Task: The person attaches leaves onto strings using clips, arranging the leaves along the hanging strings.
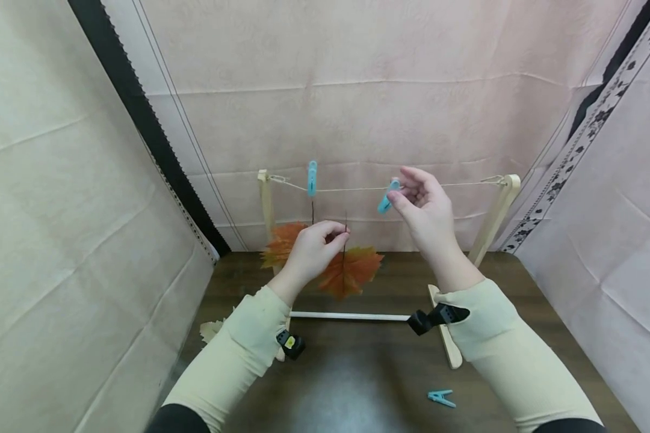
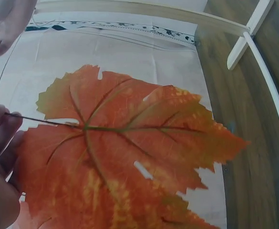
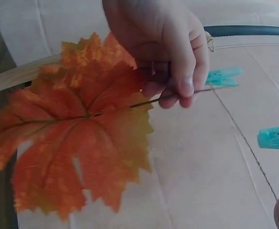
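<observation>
My left hand [image 1: 316, 249] pinches the thin dark stem of an orange maple leaf [image 1: 352, 270], with the stem's free end pointing up toward the line. In the left wrist view the veined leaf [image 2: 130, 129] spreads out from the fingertips. A blue clothespin [image 1: 388, 196] is in the thumb and fingers of my right hand [image 1: 428, 207], tilted beside the string [image 1: 352, 189]. Another blue clothespin [image 1: 312, 178] grips the string farther left, and a second orange leaf [image 1: 284, 240] hangs below it by its stem, partly hidden by my left hand.
The string runs between two pale wooden posts [image 1: 495, 219], joined low down by a white rod [image 1: 352, 316]. A loose blue clothespin [image 1: 441, 397] lies on the dark wooden table [image 1: 352, 385]. At left, a pale leaf [image 1: 210, 331] shows beside my sleeve. Fabric walls enclose the table.
</observation>
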`<state>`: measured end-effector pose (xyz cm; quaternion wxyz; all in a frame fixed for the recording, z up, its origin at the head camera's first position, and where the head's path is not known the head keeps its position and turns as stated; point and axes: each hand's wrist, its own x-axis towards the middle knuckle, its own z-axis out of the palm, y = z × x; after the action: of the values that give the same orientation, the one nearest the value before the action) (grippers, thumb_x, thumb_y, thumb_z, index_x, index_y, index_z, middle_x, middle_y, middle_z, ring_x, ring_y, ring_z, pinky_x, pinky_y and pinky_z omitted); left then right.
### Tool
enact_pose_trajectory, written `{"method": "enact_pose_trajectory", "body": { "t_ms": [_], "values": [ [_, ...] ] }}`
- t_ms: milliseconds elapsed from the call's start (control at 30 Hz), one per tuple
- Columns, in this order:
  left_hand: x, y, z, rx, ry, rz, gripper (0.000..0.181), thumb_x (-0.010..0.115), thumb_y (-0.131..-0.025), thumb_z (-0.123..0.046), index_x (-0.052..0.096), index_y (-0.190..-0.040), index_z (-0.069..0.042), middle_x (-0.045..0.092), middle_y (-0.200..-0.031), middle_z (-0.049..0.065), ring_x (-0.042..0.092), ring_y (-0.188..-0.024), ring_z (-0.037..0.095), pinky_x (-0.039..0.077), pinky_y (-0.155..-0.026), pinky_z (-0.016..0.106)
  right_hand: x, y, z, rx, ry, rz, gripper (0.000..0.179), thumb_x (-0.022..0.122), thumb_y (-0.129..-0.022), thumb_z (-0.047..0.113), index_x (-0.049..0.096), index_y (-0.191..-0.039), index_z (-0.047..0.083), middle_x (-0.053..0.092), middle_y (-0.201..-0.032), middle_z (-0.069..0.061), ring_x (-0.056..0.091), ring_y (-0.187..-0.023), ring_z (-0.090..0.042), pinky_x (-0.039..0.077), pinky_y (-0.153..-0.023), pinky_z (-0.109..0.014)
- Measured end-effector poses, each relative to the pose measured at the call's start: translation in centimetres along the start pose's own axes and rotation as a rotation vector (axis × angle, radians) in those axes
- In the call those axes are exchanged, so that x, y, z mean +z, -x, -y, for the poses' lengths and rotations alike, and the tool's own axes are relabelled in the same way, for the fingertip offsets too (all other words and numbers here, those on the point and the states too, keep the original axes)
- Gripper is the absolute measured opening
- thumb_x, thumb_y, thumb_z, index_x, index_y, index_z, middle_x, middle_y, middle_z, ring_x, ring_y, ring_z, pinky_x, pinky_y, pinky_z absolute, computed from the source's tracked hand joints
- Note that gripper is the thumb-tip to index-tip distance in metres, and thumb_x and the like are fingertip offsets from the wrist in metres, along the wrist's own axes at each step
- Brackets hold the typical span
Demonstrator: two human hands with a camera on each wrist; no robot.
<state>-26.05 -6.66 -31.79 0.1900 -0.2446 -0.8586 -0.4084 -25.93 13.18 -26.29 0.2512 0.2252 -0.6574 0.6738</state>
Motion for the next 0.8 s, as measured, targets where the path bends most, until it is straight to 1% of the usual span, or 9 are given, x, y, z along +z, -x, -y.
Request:
{"method": "enact_pose_trajectory", "body": {
  "t_ms": [233,333,500,700,800],
  "values": [
    [0.9,-0.8,-0.5,-0.013,0.005,-0.085,0.013,0.057,-0.084,-0.019,0.066,-0.091,-0.012,0.058,-0.08,-0.007,0.049,-0.069,0.005,0.042,-0.06,0.02,0.5,-2.0,0.8,0.048,0.072,0.031,0.044,0.064,-0.077,0.011,0.048,-0.118,0.005,0.055,-0.097,-0.009,0.05,-0.085,-0.017,0.039,-0.075,-0.022],
    [1.3,-1.3,-0.5,-0.019,0.01,-0.103,0.014,0.057,-0.084,-0.02,0.066,-0.092,-0.012,0.057,-0.079,-0.007,0.05,-0.07,0.005,0.042,-0.06,0.019,0.6,-2.9,1.1,0.061,0.089,0.043,0.043,0.063,-0.078,0.012,0.048,-0.118,0.006,0.055,-0.095,-0.008,0.05,-0.085,-0.017,0.039,-0.073,-0.022],
    [1.9,-1.8,-0.6,-0.028,0.002,-0.113,0.014,0.056,-0.085,-0.021,0.066,-0.091,-0.013,0.058,-0.08,-0.007,0.051,-0.071,0.004,0.042,-0.062,0.018,1.1,-4.0,1.6,0.082,0.112,0.047,0.038,0.063,-0.078,0.013,0.052,-0.114,0.008,0.055,-0.094,-0.005,0.049,-0.085,-0.016,0.038,-0.072,-0.023],
    [2.0,-2.1,-1.0,0.0,-0.027,-0.112,0.015,0.056,-0.085,-0.02,0.067,-0.093,-0.012,0.059,-0.082,-0.005,0.052,-0.074,0.005,0.042,-0.064,0.018,1.7,-4.6,1.9,0.082,0.123,0.052,0.032,0.064,-0.077,0.019,0.056,-0.106,0.009,0.056,-0.09,-0.005,0.05,-0.08,-0.017,0.039,-0.069,-0.024],
    [1.9,-2.3,-1.1,-0.023,-0.018,-0.107,0.015,0.055,-0.085,-0.02,0.066,-0.093,-0.012,0.059,-0.084,-0.005,0.052,-0.075,0.005,0.043,-0.064,0.019,1.9,-4.8,1.8,0.065,0.122,0.052,0.028,0.064,-0.077,0.018,0.056,-0.101,0.008,0.057,-0.087,-0.005,0.05,-0.078,-0.017,0.039,-0.068,-0.024]
  ]
}}
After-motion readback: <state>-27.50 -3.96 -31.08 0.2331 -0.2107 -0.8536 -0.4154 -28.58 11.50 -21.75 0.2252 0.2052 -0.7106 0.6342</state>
